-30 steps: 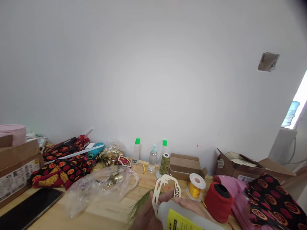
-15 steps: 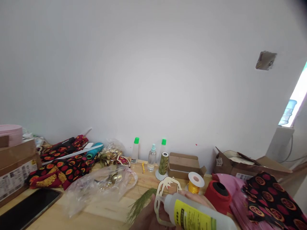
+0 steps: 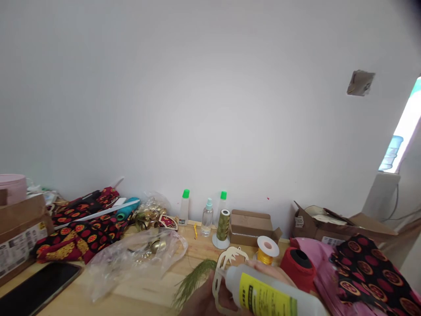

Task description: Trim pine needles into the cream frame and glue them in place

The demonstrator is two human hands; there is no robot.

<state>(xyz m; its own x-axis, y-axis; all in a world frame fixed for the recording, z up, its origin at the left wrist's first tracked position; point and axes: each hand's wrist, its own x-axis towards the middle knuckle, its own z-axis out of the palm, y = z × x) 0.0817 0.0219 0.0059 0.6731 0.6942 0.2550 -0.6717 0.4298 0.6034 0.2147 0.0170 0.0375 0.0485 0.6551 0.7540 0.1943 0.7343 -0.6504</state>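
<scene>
My left hand [image 3: 200,300], partly cut off by the lower edge, holds a pale, flat openwork cutout [image 3: 217,281] upright by its lower left side. A white squeeze bottle [image 3: 263,292] with a yellow label lies tilted in my right hand [image 3: 274,271], whose fingers show along its far side. The bottle's nozzle points left at the cutout's left rim; whether it touches cannot be made out. Loose green threads [image 3: 194,281] fan out beside my left hand. The bottle hides part of the cutout and of both hands.
Behind my hands stand a green thread spool [image 3: 223,230], a spray bottle [image 3: 207,218], a small brown box [image 3: 251,227] and a yellow cord spool [image 3: 267,250]. Right lie a red thread cone [image 3: 297,267] and patterned fabric [image 3: 371,272]; left, a plastic bag [image 3: 128,259] and a phone [image 3: 39,287].
The cutout's top has dipped slightly and its outline has shifted a little to the right. My grip on cutout and bottle looks the same. The camera view has turned slightly.
</scene>
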